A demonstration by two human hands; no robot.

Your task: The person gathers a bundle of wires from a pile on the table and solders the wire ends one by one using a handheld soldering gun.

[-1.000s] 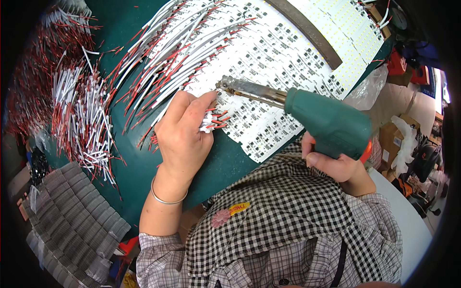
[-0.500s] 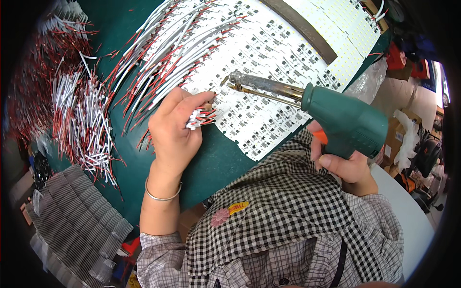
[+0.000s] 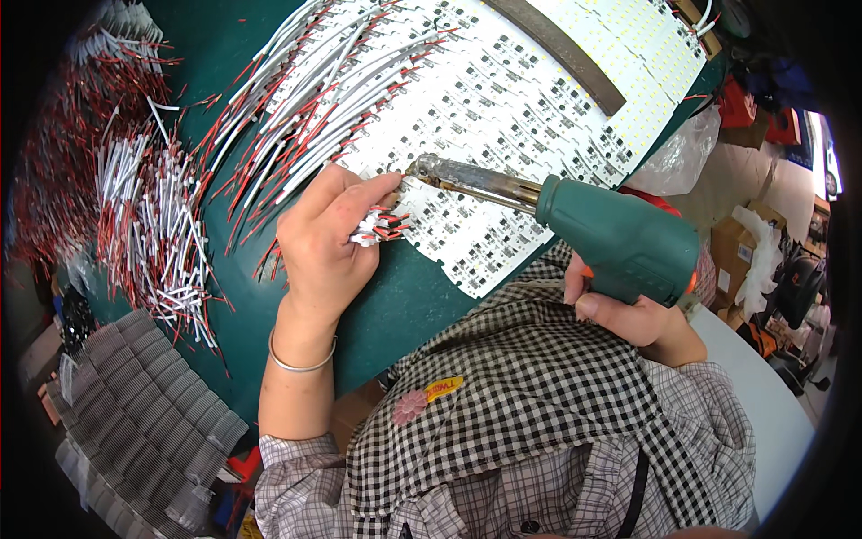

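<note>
My right hand grips a green soldering gun by its handle. The gun's metal tip reaches left to the white circuit boards, right by the fingertips of my left hand. Closed in my left hand is a small bundle of red and white wires, their ends poking out beside the thumb. Its thumb and forefinger meet near the board's edge; what they pinch there is too small to see. Rows of wires lie across the boards' left part.
On the green table at left lie piles of cut wires. A dark curved bar rests across the boards. Stacked grey ridged strips stand at lower left. Clear plastic wrap and a cardboard box are at right.
The soldering gun has moved left and slightly down, bringing its tip close to my left fingertips. My left hand has stayed almost in place with its wires.
</note>
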